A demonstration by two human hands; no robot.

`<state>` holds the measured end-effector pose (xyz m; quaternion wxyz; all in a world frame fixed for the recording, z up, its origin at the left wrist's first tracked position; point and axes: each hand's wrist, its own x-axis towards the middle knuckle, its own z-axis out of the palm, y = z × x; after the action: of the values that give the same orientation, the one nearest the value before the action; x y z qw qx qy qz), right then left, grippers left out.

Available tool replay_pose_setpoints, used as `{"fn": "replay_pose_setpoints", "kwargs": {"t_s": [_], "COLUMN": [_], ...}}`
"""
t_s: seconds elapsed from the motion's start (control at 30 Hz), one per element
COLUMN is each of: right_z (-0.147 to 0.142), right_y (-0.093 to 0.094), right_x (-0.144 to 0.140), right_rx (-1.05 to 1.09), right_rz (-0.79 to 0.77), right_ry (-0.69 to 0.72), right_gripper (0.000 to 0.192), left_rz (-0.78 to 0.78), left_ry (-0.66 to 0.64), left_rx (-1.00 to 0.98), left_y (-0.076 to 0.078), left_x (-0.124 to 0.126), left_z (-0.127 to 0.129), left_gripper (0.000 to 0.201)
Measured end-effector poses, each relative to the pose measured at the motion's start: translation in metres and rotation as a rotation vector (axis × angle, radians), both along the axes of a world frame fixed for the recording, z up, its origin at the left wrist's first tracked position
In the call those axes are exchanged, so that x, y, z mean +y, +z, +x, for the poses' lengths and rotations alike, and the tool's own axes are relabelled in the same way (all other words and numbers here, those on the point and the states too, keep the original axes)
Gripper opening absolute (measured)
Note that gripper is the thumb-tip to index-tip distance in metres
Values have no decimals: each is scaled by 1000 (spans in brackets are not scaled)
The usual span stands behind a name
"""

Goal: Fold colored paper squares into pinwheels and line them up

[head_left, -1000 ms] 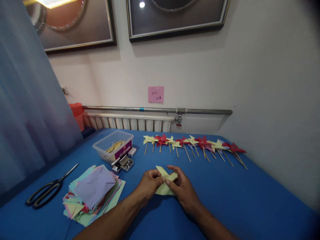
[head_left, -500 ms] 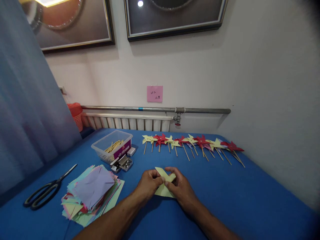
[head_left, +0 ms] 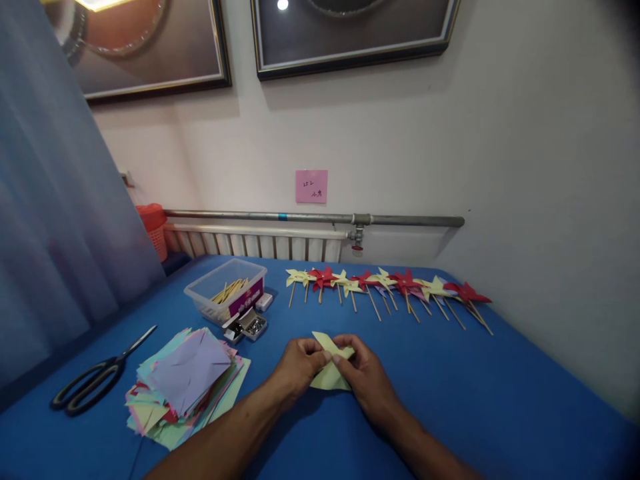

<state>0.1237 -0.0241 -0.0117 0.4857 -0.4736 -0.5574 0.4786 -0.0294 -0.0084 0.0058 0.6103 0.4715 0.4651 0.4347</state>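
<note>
A pale yellow paper square [head_left: 327, 377] with folded corners lies on the blue table [head_left: 475, 393] in front of me. My left hand [head_left: 297, 368] pinches its left side and my right hand [head_left: 367, 380] pinches the folded flaps at its centre. Fingertips of both hands meet over the middle of the sheet, hiding part of it.
A row of yellow and red pinwheels on sticks [head_left: 387, 287] lies along the far edge. A clear box of sticks [head_left: 226, 289], a small open box of pins [head_left: 247, 327], a stack of coloured paper [head_left: 185, 383] and black scissors [head_left: 93, 381] sit left.
My hands have stayed on the yellow sheet, with the right fingers shifting slightly on the folded flaps. The view has drifted a little.
</note>
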Motion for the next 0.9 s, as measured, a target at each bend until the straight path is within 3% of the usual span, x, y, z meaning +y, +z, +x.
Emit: {"fn": "replay_pose_setpoints", "kwargs": {"t_s": [0.7, 0.9], "right_z": [3, 1], "right_y": [0, 0], "right_x": [0, 1], "right_rx": [-64, 5], "right_rz": [27, -1], "right_ry": [27, 21], "right_gripper": [35, 39], "left_rz": [-7, 5], "left_ry": [61, 48], "left_rx": [14, -10], "left_y": [5, 3], "left_x": [0, 1], "left_z": [1, 1], "left_gripper": [31, 33]}}
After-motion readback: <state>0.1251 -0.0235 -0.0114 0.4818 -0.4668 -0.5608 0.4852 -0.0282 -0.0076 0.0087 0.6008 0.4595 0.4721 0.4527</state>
